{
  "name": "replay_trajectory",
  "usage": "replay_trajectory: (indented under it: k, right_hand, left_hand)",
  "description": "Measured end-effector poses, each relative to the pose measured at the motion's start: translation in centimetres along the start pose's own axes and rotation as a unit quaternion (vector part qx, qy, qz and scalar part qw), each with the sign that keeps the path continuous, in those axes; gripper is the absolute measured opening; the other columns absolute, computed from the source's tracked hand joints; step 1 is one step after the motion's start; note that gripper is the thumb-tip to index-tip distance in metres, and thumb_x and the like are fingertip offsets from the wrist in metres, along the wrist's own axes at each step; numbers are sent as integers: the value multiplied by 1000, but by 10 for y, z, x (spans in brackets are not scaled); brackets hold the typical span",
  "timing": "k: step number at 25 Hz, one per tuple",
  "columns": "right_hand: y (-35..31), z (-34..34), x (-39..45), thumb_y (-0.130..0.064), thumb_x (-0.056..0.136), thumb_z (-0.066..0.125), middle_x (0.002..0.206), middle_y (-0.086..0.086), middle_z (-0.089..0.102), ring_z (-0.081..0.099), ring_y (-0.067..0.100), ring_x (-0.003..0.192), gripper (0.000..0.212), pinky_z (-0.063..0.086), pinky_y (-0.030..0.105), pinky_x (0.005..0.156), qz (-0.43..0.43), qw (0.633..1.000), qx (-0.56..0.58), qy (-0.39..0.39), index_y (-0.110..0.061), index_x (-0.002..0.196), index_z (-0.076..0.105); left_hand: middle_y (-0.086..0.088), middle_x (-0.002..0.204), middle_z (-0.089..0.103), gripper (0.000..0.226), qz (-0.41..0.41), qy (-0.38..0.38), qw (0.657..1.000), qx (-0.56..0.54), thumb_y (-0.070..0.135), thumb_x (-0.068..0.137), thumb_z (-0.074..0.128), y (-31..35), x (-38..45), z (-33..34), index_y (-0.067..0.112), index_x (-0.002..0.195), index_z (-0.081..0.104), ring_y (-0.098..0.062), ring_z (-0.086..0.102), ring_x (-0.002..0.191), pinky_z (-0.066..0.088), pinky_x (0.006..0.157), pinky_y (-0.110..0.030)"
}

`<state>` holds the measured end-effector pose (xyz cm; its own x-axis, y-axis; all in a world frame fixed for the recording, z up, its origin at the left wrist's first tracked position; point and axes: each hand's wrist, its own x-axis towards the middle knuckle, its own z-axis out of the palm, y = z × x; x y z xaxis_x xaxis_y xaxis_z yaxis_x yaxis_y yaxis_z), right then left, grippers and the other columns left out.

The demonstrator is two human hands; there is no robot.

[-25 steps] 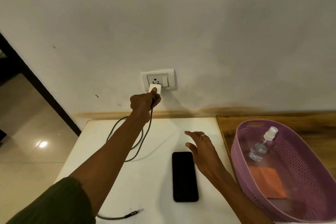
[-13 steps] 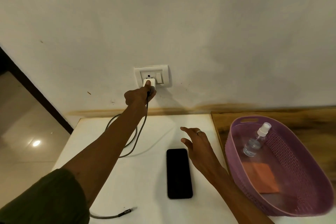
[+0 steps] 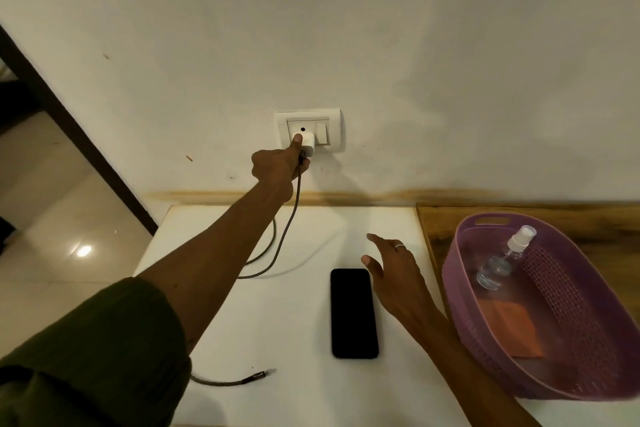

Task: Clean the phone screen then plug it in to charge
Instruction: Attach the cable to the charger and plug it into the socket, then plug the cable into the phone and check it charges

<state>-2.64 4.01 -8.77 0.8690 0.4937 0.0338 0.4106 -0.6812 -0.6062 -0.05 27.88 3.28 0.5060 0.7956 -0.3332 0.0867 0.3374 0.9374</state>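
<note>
A black phone (image 3: 353, 314) lies screen-up on the white table (image 3: 294, 340). My left hand (image 3: 278, 163) reaches to the wall and grips a white charger plug (image 3: 307, 144), which sits pressed into the wall socket (image 3: 308, 131). A grey braided cable (image 3: 287, 229) hangs from the plug and loops over the table. Its free connector end (image 3: 258, 375) rests near the front edge, left of the phone. My right hand (image 3: 394, 270) hovers with fingers spread just right of the phone's top, holding nothing.
A purple plastic basket (image 3: 485, 350) stands on the right, holding a clear spray bottle (image 3: 502, 258) and an orange cloth (image 3: 512, 326). A wooden surface (image 3: 588, 222) lies behind it. Tiled floor (image 3: 52, 218) drops off left of the table.
My left hand has pushed the charger plug up into the wall socket. My right hand stays hovering by the phone. The view has shifted slightly.
</note>
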Motion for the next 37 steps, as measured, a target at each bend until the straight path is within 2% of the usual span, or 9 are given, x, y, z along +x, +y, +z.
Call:
replay_trajectory:
  k: [3, 6, 9, 11, 13, 16, 24, 29, 37]
  right_hand:
    - [2, 1, -14, -44, 97, 43, 140, 15, 46, 48, 30, 126, 58, 45, 37, 97, 93, 993, -36, -59, -18, 147, 28]
    - [-5, 15, -30, -44, 98, 42, 149, 20, 32, 44, 33, 131, 70, 42, 37, 102, 169, 977, -61, -116, -10, 151, 11]
    - [-23, 40, -49, -61, 94, 34, 153, 20, 26, 38, 34, 133, 85, 42, 39, 103, 170, 971, -134, -102, -9, 152, 0]
    - [-32, 51, -60, -72, 87, 31, 152, 18, 27, 36, 34, 133, 97, 41, 42, 103, 166, 964, -192, -75, -9, 152, -2]
    - [-39, 61, -70, -75, 82, 38, 151, 17, 27, 35, 35, 133, 105, 39, 45, 104, 161, 960, -220, -65, -9, 152, -4]
    - [-45, 67, -70, -66, 81, 54, 152, 17, 24, 34, 36, 134, 109, 40, 47, 104, 166, 959, -218, -73, -9, 151, -7]
    - [-35, 57, -49, -54, 66, 78, 142, 14, 42, 49, 33, 125, 117, 46, 41, 102, 240, 962, -69, -106, -8, 147, 7]
    - [-27, 48, -39, -43, 60, 87, 126, 8, 56, 59, 28, 112, 97, 52, 36, 91, 223, 966, 75, -112, -11, 136, 35]
    - [-16, 11, -22, -4, 58, 87, 110, 22, 70, 70, 36, 97, 72, 59, 37, 73, 252, 716, 641, -119, -5, 124, 59]
  left_hand:
    - [-8, 94, 76, 34, 192, 11, 962, 195, 38, 83, 78, -3, -29, -37, 6, 95, 73, -18, 72, 90, 55, 91, -28]
    - [7, 76, 72, 8, 328, -16, 906, 266, 17, 85, 75, -54, -86, -102, 17, 86, 68, -7, 69, 73, 49, 71, -9]
    - [7, 79, 71, 16, 167, -141, 872, 439, 14, 81, 78, -116, -130, -164, 25, 86, 67, -3, 64, 69, 57, 69, -28]
    - [3, 110, 65, 40, 48, -248, 743, 620, 28, 77, 83, -137, -139, -182, 22, 110, 62, -10, 60, 97, 53, 85, -28]
    - [-1, 125, 54, 58, 49, -280, 635, 719, 31, 74, 84, -144, -140, -191, 18, 122, 54, -19, 51, 116, 46, 95, -30]
    - [-6, 129, 57, 39, 100, -250, 593, 759, 21, 88, 72, -144, -136, -193, 11, 122, 56, -24, 54, 118, 47, 97, -33]
    - [3, 91, 70, 15, 103, -238, 768, 586, 3, 86, 68, -148, -114, -184, 13, 94, 76, -2, 61, 70, 46, 59, -6]
    - [0, 83, 69, 16, 63, -227, 883, 406, 1, 86, 69, -139, -109, -172, 14, 90, 77, -6, 60, 57, 47, 54, -15]
    - [9, 85, 74, 17, 77, -205, 935, 279, 16, 88, 72, -133, -122, -143, 29, 96, 79, -6, 62, 53, 38, 47, -14]
